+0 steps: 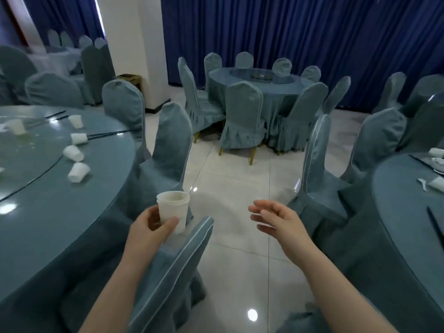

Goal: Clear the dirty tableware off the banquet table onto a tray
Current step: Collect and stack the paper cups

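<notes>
My left hand (150, 227) grips a stack of white paper cups (173, 210), held upright over a chair back beside the round banquet table (60, 203) on the left. My right hand (276, 218) hovers over the tiled aisle with fingers spread and nothing in it. On the left table lie several white cups, three tipped on their sides near the edge (78, 172), (73, 153), (78, 138), and others upright farther back (76, 121). Dark chopsticks (108, 134) rest on the glass. No tray is in view.
Blue-covered chairs (173, 145) ring the left table. A second table (396, 188) on the right carries white dishes (436, 162), a spoon and chopsticks. A third table (262, 87) stands ahead before blue curtains. The glossy tiled aisle (240, 193) runs between them; a white pillar (134, 44) stands behind.
</notes>
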Demonstrator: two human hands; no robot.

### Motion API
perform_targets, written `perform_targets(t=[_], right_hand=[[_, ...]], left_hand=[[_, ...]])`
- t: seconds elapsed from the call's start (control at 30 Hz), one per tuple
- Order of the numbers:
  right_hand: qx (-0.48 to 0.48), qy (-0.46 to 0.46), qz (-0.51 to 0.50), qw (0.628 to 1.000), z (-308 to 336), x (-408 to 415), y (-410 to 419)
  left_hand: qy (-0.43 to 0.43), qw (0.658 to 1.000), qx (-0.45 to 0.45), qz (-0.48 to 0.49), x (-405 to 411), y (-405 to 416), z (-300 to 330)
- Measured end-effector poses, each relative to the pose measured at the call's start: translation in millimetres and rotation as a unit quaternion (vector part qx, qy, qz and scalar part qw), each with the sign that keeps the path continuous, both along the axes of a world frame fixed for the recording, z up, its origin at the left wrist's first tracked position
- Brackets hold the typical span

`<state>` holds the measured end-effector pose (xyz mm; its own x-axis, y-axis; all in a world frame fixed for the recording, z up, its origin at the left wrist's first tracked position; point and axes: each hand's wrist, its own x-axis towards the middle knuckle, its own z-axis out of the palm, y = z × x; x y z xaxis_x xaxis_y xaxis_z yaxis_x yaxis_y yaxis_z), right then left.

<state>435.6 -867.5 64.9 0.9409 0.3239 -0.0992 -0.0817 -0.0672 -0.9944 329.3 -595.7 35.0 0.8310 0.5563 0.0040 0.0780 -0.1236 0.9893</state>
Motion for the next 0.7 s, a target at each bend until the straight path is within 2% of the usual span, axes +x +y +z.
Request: perform_targets(t=[0.1, 0.33, 0.47, 0.7], right_hand=[[-0.011, -0.008, 0.009, 1.0, -7, 83, -8], [0.006, 0.028, 0.084, 0.996, -23, 278, 15], [-0.001, 0.049, 0.152, 0.987, -26, 362, 73], [-0.043, 0.042, 0.277, 0.959, -46, 452, 215]], left_hand=[[0.012, 1.0, 0.017, -0.006, 74, -5, -4], [0.039, 0.994, 0.041, 0.089, 208, -3, -22], [0.041, 0.982, 0.022, 0.182, 254, 20, -31], [0.042, 0.953, -0.017, 0.3, 313, 92, -53]])
